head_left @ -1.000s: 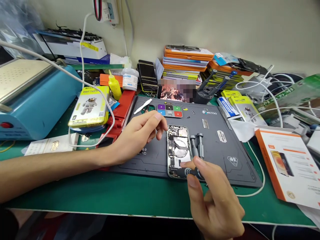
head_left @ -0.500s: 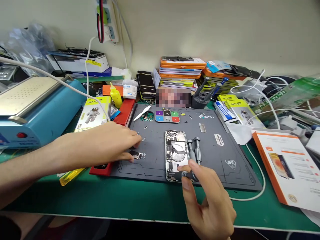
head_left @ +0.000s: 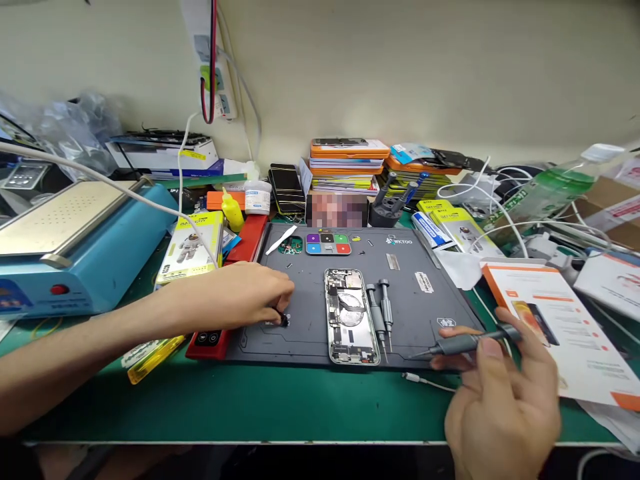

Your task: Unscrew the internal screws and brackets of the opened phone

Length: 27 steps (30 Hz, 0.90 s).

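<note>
My right hand (head_left: 505, 387) holds a grey screwdriver (head_left: 460, 343) between its fingers, right of the open phone, with the thin tip pointing left over the mat. At the left of the mat, my left hand (head_left: 263, 293) has its fingers closed down on a small black phone part (head_left: 285, 320), mostly hidden beneath them. Between the hands lies the opened phone (head_left: 351, 317), its inner parts and round coil exposed. Touching or close to its right side are two more grey screwdrivers (head_left: 387, 307).
The dark repair mat (head_left: 310, 347) carries a coloured screw tray (head_left: 328, 244), a white pry tool (head_left: 281, 240) and a green circuit board (head_left: 291, 245). A blue heating machine (head_left: 95, 267) stands left. A white phone box (head_left: 565, 327) and a charging cable (head_left: 413, 378) lie right.
My right hand has moved right, away from the phone, turning the screwdriver so its tip points left. My left hand's fingers have closed on the small black part. The view has shifted slightly.
</note>
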{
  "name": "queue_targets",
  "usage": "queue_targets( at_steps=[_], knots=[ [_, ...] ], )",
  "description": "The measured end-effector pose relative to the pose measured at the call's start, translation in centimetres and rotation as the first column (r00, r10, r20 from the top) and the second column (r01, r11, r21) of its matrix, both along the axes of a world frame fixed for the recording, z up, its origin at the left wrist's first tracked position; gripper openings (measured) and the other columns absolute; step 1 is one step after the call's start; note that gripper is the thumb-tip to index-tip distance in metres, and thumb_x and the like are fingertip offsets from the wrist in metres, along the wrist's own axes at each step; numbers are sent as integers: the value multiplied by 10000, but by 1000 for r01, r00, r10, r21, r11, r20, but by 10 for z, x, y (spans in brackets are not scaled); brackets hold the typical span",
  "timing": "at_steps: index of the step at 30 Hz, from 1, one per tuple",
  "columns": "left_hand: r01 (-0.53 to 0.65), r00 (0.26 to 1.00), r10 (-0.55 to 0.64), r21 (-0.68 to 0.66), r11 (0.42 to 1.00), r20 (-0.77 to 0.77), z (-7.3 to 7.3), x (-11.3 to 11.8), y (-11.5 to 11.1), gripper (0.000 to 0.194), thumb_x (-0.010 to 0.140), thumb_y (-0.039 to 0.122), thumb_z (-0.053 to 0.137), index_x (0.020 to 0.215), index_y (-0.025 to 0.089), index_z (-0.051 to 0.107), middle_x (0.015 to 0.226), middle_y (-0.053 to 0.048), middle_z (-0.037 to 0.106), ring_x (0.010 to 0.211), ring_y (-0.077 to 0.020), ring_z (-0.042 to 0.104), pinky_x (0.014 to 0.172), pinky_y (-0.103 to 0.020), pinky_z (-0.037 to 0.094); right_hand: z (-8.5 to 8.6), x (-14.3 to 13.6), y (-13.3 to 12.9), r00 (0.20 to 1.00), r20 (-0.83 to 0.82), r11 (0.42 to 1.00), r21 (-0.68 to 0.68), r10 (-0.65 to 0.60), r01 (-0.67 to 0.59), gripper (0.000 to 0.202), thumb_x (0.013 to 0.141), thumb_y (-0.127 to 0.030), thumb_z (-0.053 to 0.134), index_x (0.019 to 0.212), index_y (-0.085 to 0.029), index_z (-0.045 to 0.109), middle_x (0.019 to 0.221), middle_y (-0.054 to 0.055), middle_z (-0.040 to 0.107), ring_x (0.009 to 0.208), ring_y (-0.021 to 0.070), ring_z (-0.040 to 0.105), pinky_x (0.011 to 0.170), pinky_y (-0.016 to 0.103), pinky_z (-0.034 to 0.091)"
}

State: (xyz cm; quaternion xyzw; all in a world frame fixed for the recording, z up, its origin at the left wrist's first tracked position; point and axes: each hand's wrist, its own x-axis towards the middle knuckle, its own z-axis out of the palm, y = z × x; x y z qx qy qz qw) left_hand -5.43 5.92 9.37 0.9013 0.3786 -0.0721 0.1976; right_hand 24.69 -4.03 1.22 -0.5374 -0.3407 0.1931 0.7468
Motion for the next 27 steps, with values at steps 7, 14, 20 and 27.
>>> queue_targets(
  at_steps=[7,14,20,27],
  knots=[
    [-11,993,17,-47,999,118,-8,20,-3,102,1003,200,652,919,234,700,973,-8,780,896,-217,731,698,-285,435,6,12,-2,963,-260,994,-67,71,-91,515,796,-419,849,1249,-218,711,735,19,727,598,149,628,440,197,491],
    [4,1000,-3,132,991,-8,-13,26,-17,56,1040,258,641,1023,221,680,1029,-48,762,939,-266,732,727,-327,463,3,11,-5,960,-266,992,-57,93,-112,528,791,-411,863,1253,-203,712,739,40,743,625,165,644,429,190,476],
    [48,998,-40,144,988,-56,-11,28,-18,83,1073,271,627,1124,211,650,1143,-49,725,990,-247,721,772,-331,487,1,13,-6,962,-250,991,-47,110,-126,498,814,-397,847,1255,-206,719,739,39,749,613,164,657,426,197,490],
    [93,995,-88,176,980,-36,-14,28,-13,56,1071,247,653,1081,196,674,1126,-32,714,1008,-224,722,795,-317,481,1,15,-7,965,-235,987,-86,115,-138,523,815,-418,845,1278,-208,722,731,38,751,604,162,648,445,204,500]
  ],
)
